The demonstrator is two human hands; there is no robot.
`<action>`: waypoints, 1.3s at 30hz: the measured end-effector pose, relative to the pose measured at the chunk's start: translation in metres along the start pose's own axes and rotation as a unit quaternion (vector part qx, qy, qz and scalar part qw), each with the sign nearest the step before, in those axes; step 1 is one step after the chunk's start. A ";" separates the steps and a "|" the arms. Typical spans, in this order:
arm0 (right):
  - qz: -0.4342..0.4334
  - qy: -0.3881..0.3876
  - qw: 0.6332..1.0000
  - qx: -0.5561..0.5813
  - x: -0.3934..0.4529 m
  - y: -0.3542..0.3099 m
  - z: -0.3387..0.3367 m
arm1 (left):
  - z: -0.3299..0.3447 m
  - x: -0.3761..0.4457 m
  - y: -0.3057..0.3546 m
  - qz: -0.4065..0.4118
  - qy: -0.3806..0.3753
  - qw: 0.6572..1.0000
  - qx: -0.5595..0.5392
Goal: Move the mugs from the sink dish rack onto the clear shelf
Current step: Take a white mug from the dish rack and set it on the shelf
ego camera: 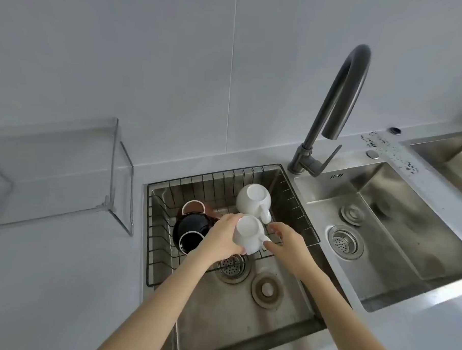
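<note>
A black wire dish rack (295,189) sits in the left sink basin. In it are an upside-down white mug (252,199) at the back, a brown mug (194,207) and two black mugs (192,227) on the left. A second white mug (248,232), bottom up, is held over the rack's front. My left hand (222,236) wraps its left side. My right hand (288,242) pinches its handle from the right. The clear shelf (66,165) stands on the counter to the left, with nothing on it.
A dark curved faucet (333,110) rises behind the sinks. The right basin (397,221) holds a drain strainer (344,242). Below the rack are another strainer (231,267) and a round plug (266,290). Grey counter (47,286) lies left of the sink.
</note>
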State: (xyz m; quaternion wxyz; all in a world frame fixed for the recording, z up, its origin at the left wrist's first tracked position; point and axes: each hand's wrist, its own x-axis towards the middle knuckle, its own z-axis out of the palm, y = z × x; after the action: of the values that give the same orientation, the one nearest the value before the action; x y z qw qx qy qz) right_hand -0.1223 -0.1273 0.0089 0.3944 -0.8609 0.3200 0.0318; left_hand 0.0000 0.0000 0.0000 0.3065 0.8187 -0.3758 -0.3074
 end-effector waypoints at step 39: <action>-0.191 0.030 0.977 0.092 0.024 -0.189 -0.046 | -0.182 -0.058 0.033 0.003 0.267 0.962 -0.062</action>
State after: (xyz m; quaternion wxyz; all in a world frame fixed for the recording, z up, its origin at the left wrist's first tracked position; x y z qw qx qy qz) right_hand -0.0037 -0.0803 0.1573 0.4610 -0.8666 0.1627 -0.0997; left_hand 0.0891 0.0780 0.1537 0.4466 0.8494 -0.2631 -0.0990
